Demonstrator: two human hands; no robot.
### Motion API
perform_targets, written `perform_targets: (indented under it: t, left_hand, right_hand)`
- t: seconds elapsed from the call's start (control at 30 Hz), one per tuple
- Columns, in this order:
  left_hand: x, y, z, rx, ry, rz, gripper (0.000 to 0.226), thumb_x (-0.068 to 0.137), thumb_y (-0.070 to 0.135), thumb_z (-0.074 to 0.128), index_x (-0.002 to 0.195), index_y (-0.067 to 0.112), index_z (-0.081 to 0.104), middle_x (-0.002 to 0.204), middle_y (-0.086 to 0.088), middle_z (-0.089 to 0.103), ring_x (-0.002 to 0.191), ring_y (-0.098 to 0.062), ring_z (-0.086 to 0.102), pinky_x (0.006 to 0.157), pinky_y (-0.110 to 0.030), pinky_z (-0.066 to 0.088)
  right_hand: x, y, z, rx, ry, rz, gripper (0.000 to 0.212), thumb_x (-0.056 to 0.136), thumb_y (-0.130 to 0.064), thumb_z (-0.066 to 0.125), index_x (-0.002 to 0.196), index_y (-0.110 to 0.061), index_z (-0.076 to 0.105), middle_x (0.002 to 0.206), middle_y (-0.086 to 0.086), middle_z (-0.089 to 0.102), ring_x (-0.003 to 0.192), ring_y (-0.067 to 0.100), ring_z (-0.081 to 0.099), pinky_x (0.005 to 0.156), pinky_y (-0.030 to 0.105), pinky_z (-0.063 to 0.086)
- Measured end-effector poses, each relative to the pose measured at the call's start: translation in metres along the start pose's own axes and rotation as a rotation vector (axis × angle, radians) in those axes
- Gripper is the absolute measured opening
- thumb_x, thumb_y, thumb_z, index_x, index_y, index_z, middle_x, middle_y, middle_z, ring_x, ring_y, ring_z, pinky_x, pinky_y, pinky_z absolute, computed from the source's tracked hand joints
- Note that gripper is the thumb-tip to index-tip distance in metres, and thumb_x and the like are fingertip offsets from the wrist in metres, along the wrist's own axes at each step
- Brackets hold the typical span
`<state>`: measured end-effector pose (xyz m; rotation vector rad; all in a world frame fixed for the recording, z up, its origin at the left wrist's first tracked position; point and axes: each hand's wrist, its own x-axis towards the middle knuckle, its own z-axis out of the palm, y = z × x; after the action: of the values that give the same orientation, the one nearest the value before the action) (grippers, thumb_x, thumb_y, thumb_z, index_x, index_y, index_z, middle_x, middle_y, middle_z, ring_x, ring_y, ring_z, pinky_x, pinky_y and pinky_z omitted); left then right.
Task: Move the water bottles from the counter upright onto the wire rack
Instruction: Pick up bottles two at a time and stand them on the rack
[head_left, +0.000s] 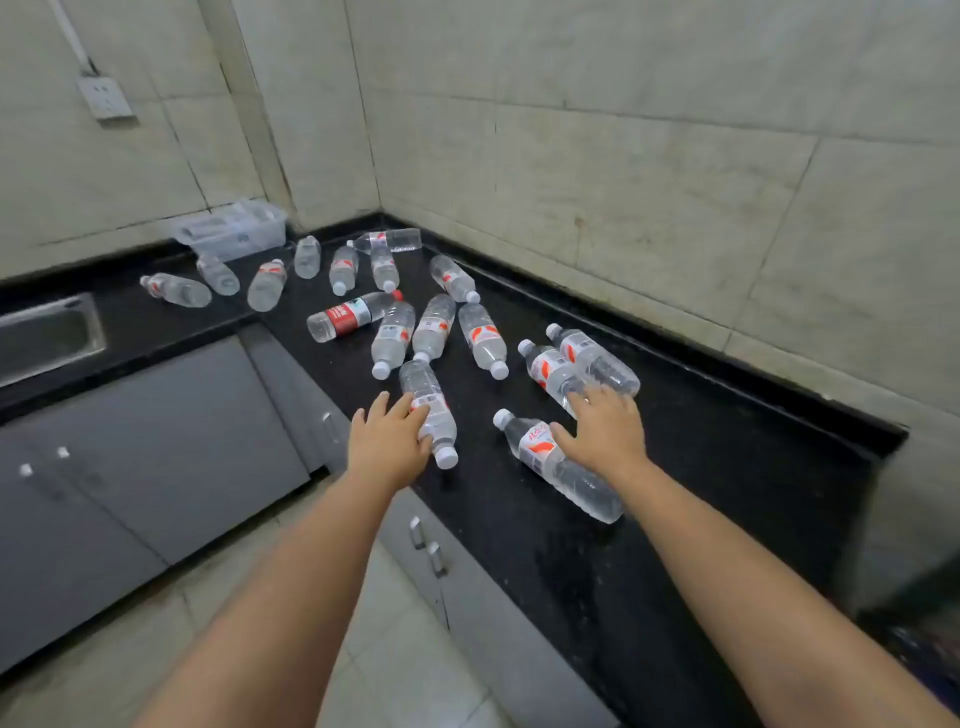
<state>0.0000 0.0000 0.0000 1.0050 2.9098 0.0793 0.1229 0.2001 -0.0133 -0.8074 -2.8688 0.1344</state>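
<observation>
Item: water bottles (434, 328), approx 17, all lying flat on counter (701, 467). Nearest bottle (428, 410), long axis cap-toward-us, under our left hand (387, 441), fingers spread, touching. Right hand (605, 431) spread over two more. Wire rack not in view.

Dim, flat, greenish indoor light, no hard shadows. Faint sheen on the black worktop (675, 493). Strong wide-angle bending at frame edges. Soft overall; clear plastic box (231, 228) at the worktop's far edge blurred.
</observation>
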Motion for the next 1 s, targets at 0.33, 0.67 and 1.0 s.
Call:
perform_targets:
  t: [0.33,0.67,1.0]
  left_hand:
    - [0.113,-0.058,0.053,0.091,-0.169,0.272,0.052,0.097,0.036,0.034,0.146,0.026,0.018,0.158,0.004,0.010,0.146,-0.022,0.003,0.117,-0.040,0.016]
    - [0.211,-0.075,0.051,0.434,-0.458,0.907,0.090,0.073,0.076,0.025,0.147,0.027,0.010,0.158,0.005,0.003,0.146,-0.019,-0.008,0.119,-0.040,-0.002]
    - [0.208,-0.055,0.089,0.291,-0.105,1.051,0.085,0.060,0.079,0.023,0.079,0.013,0.072,0.075,-0.001,0.071,0.064,-0.019,0.067,0.072,-0.030,0.054]
  right_hand:
    - [0.050,-0.007,0.078,0.049,-0.332,0.126,0.074,0.084,-0.055,0.049,0.143,-0.020,0.023,0.147,0.004,0.033,0.135,0.022,0.032,0.108,0.037,0.031]
    - [0.054,-0.025,0.086,-0.064,-0.438,0.266,0.080,0.084,-0.058,0.046,0.146,-0.027,0.006,0.138,0.004,0.041,0.121,0.025,0.045,0.096,0.035,0.041]
    - [0.039,-0.040,0.090,0.016,-0.439,0.612,0.082,0.084,-0.057,0.048,0.146,-0.025,0.006,0.137,0.010,0.041,0.121,0.029,0.045,0.096,0.038,0.040]
